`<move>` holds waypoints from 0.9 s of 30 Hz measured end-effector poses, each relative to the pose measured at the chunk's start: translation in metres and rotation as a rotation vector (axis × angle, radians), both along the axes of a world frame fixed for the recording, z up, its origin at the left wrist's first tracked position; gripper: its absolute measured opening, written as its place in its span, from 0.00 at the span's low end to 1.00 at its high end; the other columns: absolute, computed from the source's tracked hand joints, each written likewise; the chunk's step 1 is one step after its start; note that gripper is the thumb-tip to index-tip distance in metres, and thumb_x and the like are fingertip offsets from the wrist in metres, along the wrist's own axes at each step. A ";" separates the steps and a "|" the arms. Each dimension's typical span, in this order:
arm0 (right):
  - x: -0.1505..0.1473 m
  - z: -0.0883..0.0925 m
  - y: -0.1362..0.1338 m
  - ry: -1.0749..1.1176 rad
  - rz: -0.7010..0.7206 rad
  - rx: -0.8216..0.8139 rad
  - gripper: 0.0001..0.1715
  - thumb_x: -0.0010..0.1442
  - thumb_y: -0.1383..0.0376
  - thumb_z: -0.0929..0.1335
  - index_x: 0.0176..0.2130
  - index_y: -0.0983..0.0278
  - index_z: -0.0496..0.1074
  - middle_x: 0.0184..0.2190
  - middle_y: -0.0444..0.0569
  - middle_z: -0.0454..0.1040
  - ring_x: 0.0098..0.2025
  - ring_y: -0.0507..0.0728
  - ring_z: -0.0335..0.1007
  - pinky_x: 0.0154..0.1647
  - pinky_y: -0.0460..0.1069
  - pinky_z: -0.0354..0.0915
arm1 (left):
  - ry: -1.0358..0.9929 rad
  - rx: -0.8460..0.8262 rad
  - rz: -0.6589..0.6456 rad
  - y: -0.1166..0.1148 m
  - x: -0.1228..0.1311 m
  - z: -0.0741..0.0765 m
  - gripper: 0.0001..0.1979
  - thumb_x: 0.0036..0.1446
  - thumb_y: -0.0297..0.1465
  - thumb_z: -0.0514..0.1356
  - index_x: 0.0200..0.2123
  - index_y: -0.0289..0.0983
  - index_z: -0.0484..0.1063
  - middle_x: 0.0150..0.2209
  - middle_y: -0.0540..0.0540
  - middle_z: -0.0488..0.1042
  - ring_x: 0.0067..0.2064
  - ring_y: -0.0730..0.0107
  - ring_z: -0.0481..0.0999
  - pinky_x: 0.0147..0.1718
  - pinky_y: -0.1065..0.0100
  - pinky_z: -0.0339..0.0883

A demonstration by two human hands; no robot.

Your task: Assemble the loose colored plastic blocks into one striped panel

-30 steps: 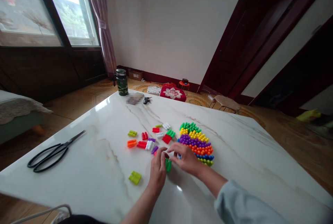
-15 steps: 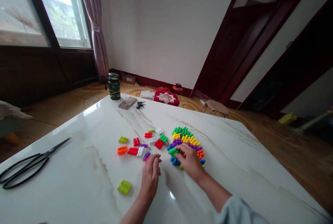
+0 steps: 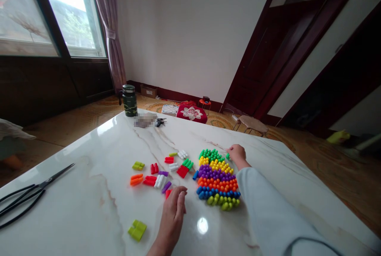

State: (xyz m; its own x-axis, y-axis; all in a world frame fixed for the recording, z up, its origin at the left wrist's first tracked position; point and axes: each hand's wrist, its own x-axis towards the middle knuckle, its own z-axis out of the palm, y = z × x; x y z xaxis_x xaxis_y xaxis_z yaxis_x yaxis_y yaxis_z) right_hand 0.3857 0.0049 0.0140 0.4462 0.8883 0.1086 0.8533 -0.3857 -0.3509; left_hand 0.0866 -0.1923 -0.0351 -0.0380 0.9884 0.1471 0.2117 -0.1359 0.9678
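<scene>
From where I stand, the far left of the table has just black-handled scissors. Next come the loose blocks, by my reckoning the part left to do: lime, orange, red, white, purple and green, mostly scattered. The left hand rests near a red piece, fingers curled and close together (whether they grip anything, I can't tell). Right of it sits the banded cluster, six colours sorted, seemingly most of the work done. Furthest right, the right hand has its fingertips drawn in at a green piece beside the green band; a pinch isn't certain.
</scene>
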 end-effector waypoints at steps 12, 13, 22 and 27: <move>0.007 0.005 0.002 -0.110 0.036 -0.255 0.22 0.45 0.57 0.74 0.40 0.64 0.77 0.45 0.60 0.76 0.47 0.64 0.73 0.41 0.51 0.67 | -0.013 -0.002 -0.017 0.000 0.001 0.003 0.21 0.63 0.45 0.46 0.42 0.36 0.72 0.26 0.47 0.73 0.24 0.68 0.70 0.29 0.67 0.66; 0.008 0.002 0.000 -0.113 0.071 -0.252 0.23 0.45 0.58 0.74 0.41 0.63 0.77 0.46 0.59 0.76 0.48 0.63 0.73 0.42 0.50 0.66 | -0.021 -0.002 -0.013 0.000 0.001 0.003 0.21 0.63 0.45 0.47 0.42 0.36 0.72 0.26 0.47 0.74 0.23 0.68 0.70 0.28 0.67 0.66; 0.009 -0.022 -0.007 -0.126 0.108 -0.180 0.16 0.44 0.67 0.74 0.37 0.64 0.76 0.39 0.53 0.78 0.43 0.58 0.73 0.39 0.46 0.64 | -0.013 -0.016 -0.033 0.000 0.001 0.001 0.22 0.64 0.45 0.45 0.44 0.37 0.71 0.31 0.45 0.75 0.25 0.68 0.70 0.29 0.66 0.67; 0.013 -0.022 -0.006 -0.126 0.099 -0.176 0.16 0.43 0.66 0.74 0.35 0.64 0.75 0.39 0.51 0.77 0.41 0.57 0.72 0.38 0.46 0.63 | -0.018 -0.014 -0.039 0.000 0.001 0.000 0.22 0.64 0.44 0.45 0.44 0.37 0.71 0.31 0.45 0.75 0.25 0.69 0.70 0.30 0.66 0.67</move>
State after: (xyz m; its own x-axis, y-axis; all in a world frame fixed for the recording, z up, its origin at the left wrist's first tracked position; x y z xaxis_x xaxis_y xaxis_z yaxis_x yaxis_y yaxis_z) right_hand 0.3987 -0.0013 -0.0084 0.3487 0.9372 -0.0025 0.9227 -0.3438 -0.1744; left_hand 0.0878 -0.1919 -0.0354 -0.0022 0.9912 0.1326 0.1894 -0.1297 0.9733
